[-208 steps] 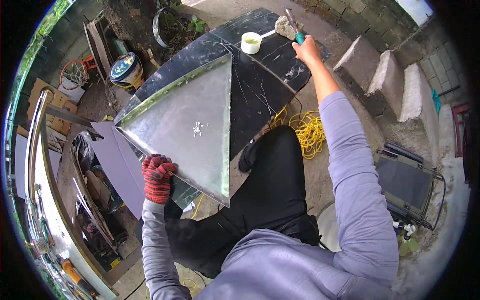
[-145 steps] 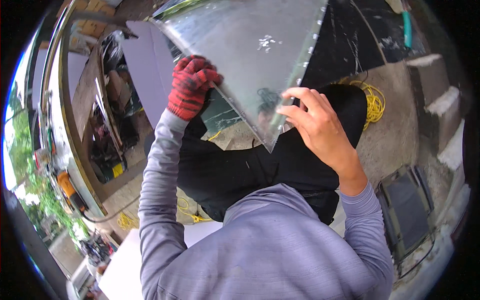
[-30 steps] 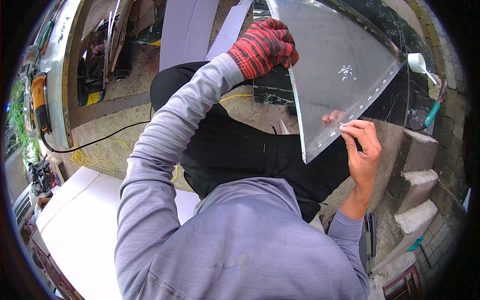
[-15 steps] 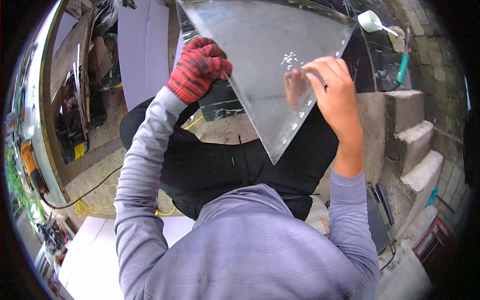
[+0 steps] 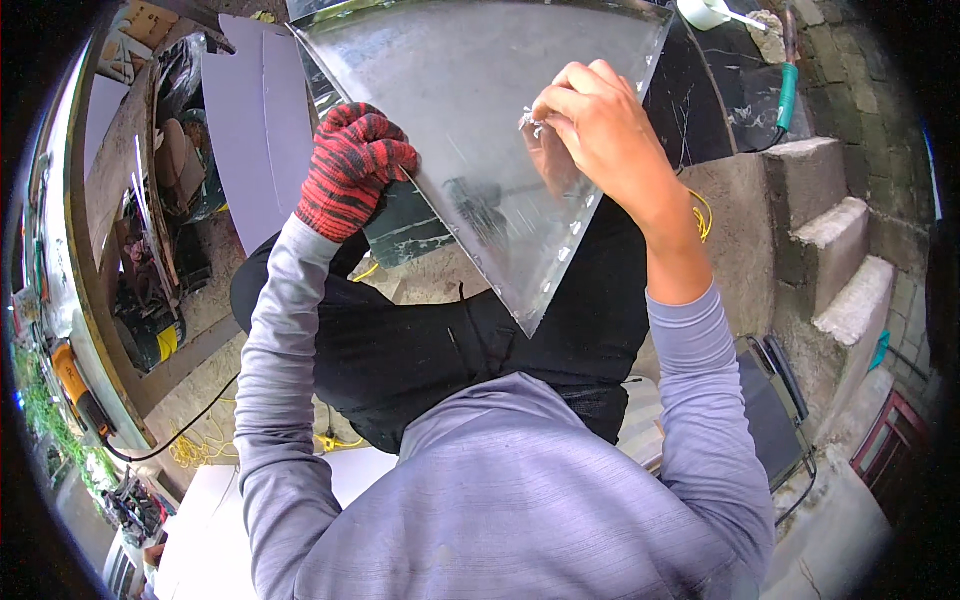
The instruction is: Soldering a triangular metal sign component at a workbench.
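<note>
A large grey, glossy triangular panel leans over my lap, its pointed corner toward me. My left hand, in a red and black knitted glove, is closed on the panel's left edge. My bare right hand is over the panel's middle, thumb and fingers pinched around small shiny whitish scraps; what the scraps are made of I cannot tell. The panel's surface mirrors the fingers. Along its right edge run several small pale spots.
A black marbled slab lies beneath the panel, with a white dipper and a teal-handled tool at far right. Concrete steps rise on the right. An orange and black power tool and yellow cord are at left.
My right hand has moved left from the panel's right edge onto the whitish scraps and pinches them. The panel and my gloved left hand have shifted left in the view.
</note>
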### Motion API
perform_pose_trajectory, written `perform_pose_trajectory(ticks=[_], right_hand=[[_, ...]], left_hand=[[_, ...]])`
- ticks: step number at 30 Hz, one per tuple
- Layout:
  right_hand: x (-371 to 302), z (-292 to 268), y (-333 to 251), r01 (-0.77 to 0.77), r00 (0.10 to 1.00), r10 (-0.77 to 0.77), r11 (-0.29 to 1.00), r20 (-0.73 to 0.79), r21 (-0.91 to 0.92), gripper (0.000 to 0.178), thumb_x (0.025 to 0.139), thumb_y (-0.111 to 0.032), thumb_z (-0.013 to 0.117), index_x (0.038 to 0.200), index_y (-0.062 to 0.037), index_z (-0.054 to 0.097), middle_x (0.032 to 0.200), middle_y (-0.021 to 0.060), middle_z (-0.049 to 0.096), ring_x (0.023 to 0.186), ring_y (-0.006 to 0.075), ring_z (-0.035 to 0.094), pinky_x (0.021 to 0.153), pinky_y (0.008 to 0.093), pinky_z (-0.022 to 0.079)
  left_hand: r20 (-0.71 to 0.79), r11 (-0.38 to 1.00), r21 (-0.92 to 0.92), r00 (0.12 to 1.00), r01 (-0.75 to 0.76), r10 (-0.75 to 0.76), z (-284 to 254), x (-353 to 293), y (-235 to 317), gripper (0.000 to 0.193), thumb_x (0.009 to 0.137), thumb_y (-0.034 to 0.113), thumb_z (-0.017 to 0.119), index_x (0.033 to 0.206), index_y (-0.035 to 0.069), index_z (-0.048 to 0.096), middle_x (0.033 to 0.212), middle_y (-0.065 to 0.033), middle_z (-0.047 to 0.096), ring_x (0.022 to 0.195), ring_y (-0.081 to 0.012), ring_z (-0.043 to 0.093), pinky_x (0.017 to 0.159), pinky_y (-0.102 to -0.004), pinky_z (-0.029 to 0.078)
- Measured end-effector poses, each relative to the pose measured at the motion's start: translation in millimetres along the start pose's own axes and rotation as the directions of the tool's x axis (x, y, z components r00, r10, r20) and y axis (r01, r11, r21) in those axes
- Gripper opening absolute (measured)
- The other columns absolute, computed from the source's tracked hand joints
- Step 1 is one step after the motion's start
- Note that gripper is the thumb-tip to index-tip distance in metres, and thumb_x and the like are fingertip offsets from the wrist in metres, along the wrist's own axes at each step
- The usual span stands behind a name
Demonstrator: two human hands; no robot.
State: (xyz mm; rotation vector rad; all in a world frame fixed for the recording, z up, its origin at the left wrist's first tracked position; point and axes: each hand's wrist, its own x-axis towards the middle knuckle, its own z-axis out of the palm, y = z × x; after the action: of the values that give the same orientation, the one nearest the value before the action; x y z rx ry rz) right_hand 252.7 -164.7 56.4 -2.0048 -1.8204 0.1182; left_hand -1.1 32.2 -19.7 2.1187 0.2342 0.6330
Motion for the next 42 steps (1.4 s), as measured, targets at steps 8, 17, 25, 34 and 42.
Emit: perform_pose_trajectory(ticks=[8, 17, 25, 34, 42], right_hand=[[-2.0, -5.4, 0.2, 0.012, 1.0, -0.011, 0.999, 0.018, -0.039, 0.009, 0.085, -0.006, 0.071, 0.093, -0.008, 0.075, 0.098, 0.007, 0.066, 0.101, 0.0275, 0.062, 0.093, 0.0398, 0.049], [-4.3, -6.9, 4.7, -0.024, 1.0, 0.024, 0.999, 0.0, -0.038, 0.01, 0.086, -0.006, 0.07, 0.094, -0.0079, 0.075, 0.1, 0.0073, 0.067, 0.103, 0.0274, 0.062, 0.094, 0.0408, 0.049], [0.8, -4.0, 3.4, -0.005, 0.999, 0.007, 0.999, 0.037, -0.034, 0.008, 0.087, -0.012, 0.075, 0.095, -0.0082, 0.075, 0.101, 0.0075, 0.066, 0.106, 0.0272, 0.061, 0.096, 0.0411, 0.049], [4.1, -0.6, 1.1, -0.005, 0.998, 0.008, 0.999, 0.068, -0.044, 0.008, 0.089, -0.015, 0.074, 0.094, -0.0087, 0.075, 0.102, 0.0079, 0.065, 0.107, 0.0278, 0.06, 0.097, 0.041, 0.049], [1.3, 3.3, 4.8, -0.002, 0.999, 0.003, 0.999, 0.037, -0.035, 0.01, 0.087, -0.013, 0.073, 0.094, -0.0055, 0.071, 0.106, 0.0094, 0.063, 0.108, 0.029, 0.06, 0.098, 0.0419, 0.049]], left_hand=[[0.043, 0.981, -0.128, 0.989, 0.145, -0.14, 0.2, -5.2, -2.7, 0.017, 0.066, 0.01, 0.079, 0.083, 0.012, 0.077, 0.089, -0.0027, 0.069, 0.093, -0.0228, 0.064, 0.084, -0.0382, 0.053], [0.077, 0.999, 0.038, 0.996, 0.039, -0.042, -1.1, -7.0, -11.6, 0.018, 0.066, 0.012, 0.076, 0.083, 0.009, 0.077, 0.089, -0.0038, 0.069, 0.094, -0.0236, 0.064, 0.085, -0.0375, 0.054], [0.115, 0.733, -0.544, 0.901, 0.409, -0.417, 2.5, -5.2, -0.6, 0.017, 0.068, 0.01, 0.074, 0.085, 0.007, 0.076, 0.088, -0.0049, 0.068, 0.094, -0.0244, 0.064, 0.08, -0.0378, 0.055], [0.073, 1.0, 0.015, 0.997, -0.008, 0.007, -1.8, -5.2, -4.4, 0.012, 0.075, 0.012, 0.074, 0.085, 0.006, 0.076, 0.093, -0.0056, 0.067, 0.096, -0.0247, 0.063, 0.085, -0.0391, 0.058], [0.045, 0.986, -0.127, 0.994, 0.109, -0.104, 0.2, -5.1, -5.2, 0.016, 0.071, 0.013, 0.075, 0.086, 0.011, 0.077, 0.09, -0.0025, 0.069, 0.096, -0.0226, 0.064, 0.085, -0.0376, 0.052]])
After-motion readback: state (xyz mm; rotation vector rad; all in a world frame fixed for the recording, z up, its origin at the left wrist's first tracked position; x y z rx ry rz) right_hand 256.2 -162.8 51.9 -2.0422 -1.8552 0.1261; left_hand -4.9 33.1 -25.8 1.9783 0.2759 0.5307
